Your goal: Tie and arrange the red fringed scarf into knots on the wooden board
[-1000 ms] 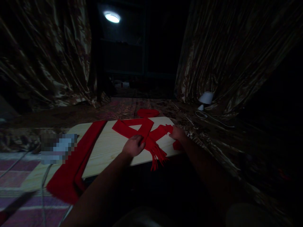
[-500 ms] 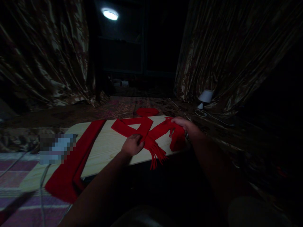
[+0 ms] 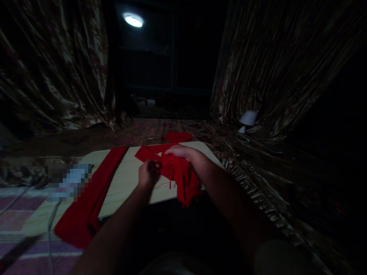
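A red fringed scarf [image 3: 180, 175] lies bunched at the near right part of a pale wooden board [image 3: 129, 183]. My left hand [image 3: 147, 173] pinches the scarf's fold from the left. My right hand [image 3: 189, 154] is closed over the gathered cloth from above, and the fringed end hangs off the board's front edge. A second red scarf [image 3: 91, 198] stretches diagonally across the left side of the board, untouched.
A small red piece [image 3: 178, 136] lies just beyond the board. A white lamp [image 3: 247, 120] and cable sit at the right by shiny curtains [image 3: 272, 68]. A blurred object [image 3: 70, 181] rests on the left, over a striped rug [image 3: 17, 214]. The room is dark.
My right hand has carried the scarf's right end leftward over the crossed part, bunching it against my left hand, which turned from pressing flat to pinching.
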`<state>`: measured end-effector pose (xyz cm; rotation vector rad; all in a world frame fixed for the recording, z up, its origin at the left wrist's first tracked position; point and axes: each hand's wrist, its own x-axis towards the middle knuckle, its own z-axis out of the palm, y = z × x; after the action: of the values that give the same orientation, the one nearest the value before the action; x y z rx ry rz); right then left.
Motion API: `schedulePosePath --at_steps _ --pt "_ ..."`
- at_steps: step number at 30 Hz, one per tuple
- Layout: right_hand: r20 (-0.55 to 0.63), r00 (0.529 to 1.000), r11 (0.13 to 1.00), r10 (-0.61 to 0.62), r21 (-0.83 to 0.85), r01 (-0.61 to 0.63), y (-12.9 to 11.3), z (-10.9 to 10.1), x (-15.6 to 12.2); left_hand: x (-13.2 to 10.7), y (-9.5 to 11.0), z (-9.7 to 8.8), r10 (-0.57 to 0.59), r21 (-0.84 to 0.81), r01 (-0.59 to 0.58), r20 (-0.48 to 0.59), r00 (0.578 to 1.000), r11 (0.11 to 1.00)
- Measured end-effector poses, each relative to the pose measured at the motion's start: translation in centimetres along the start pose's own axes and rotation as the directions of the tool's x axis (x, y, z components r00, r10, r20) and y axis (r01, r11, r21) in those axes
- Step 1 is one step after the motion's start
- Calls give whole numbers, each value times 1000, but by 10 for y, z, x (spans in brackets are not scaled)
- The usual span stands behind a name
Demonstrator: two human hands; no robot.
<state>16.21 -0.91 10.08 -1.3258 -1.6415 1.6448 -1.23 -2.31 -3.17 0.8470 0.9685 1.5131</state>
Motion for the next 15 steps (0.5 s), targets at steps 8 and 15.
schedulePosePath --at_steps 8,15 --pt "154 979 978 135 -181 -106 37 32 20 2 10 -11 -66 -166 69 24 998 984" --pt "-565 815 975 -126 -224 -5 60 -29 19 4 -1 -9 74 275 -95 85 994 957"
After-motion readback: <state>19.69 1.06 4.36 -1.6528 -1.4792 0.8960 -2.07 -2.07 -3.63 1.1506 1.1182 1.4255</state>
